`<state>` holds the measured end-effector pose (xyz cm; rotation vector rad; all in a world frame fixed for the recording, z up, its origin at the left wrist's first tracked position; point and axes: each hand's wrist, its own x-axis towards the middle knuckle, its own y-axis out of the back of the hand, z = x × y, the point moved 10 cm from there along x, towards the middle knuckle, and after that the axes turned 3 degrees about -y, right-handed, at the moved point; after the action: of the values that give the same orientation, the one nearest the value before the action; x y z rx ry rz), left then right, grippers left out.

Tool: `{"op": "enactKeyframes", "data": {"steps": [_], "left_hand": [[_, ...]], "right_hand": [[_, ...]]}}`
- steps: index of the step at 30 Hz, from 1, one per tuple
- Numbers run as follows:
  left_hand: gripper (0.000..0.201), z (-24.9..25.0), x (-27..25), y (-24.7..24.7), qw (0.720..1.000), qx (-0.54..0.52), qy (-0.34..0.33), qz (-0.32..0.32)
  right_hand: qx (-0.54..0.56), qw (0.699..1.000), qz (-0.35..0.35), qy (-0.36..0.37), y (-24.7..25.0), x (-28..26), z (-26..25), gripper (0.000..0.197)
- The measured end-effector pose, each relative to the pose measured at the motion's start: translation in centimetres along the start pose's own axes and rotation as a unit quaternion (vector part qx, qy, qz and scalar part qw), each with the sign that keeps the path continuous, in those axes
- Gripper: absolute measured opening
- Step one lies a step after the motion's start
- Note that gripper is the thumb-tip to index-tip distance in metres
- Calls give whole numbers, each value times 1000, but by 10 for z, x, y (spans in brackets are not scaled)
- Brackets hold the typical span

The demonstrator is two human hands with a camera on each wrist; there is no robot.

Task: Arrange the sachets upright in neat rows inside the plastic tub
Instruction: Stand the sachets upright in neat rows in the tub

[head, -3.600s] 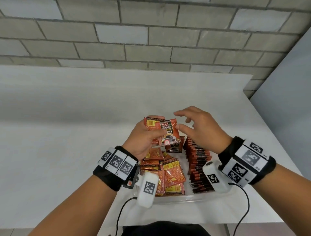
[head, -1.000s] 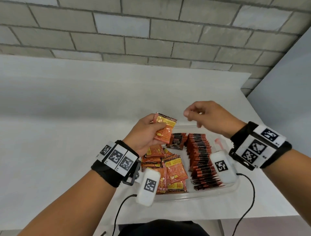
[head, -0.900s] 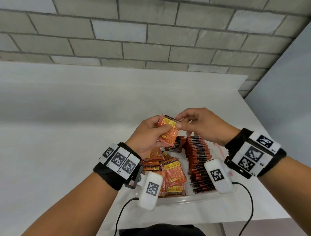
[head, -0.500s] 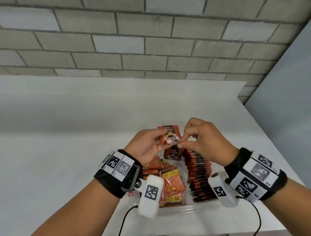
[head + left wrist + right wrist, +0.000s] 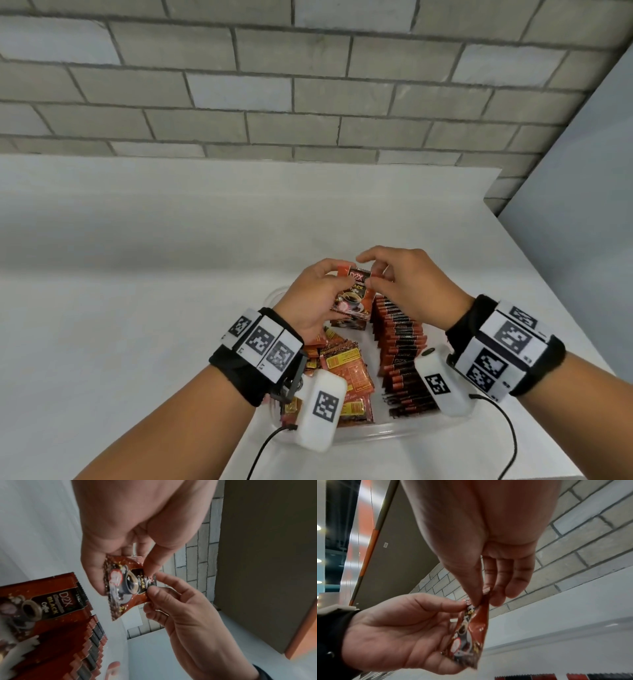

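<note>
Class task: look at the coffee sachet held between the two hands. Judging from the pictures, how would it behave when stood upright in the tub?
The sachet is thin foil, pinched at its top edge by the right hand, so it is probably light and floppy. Alone it would likely tip; the upright row seems to stand by leaning together. Its glossy skin may be slippery.

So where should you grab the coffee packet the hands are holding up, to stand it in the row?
Pinch the coffee packet by its flat top edge, from above, as the right hand does. It is thin and hangs upright, so its bottom edge can probably slide down into the standing row in the tub. The left hand steadies it.
</note>
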<state>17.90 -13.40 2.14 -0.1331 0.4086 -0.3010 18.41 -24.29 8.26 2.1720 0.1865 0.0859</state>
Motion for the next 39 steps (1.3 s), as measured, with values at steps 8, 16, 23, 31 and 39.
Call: {"op": "enactKeyframes", "data": {"steps": [8, 16, 23, 31, 39], "left_hand": [[41, -40, 3, 24, 989, -11, 132, 68], [44, -45, 3, 17, 982, -38, 168, 71], [33, -52, -1, 7, 975, -78, 204, 44], [49, -48, -2, 6, 977, -87, 190, 40], [43, -54, 0, 2, 972, -133, 194, 19]], "right_hand": [[-135, 981, -133, -39, -35, 2, 25, 12], [-257, 950, -172, -38, -59, 11, 23, 10], [-359, 915, -182, -25, -76, 14, 23, 16], [-378, 909, -171, -33, -77, 15, 24, 13], [-393, 905, -164, -12, -78, 15, 18, 8]]}}
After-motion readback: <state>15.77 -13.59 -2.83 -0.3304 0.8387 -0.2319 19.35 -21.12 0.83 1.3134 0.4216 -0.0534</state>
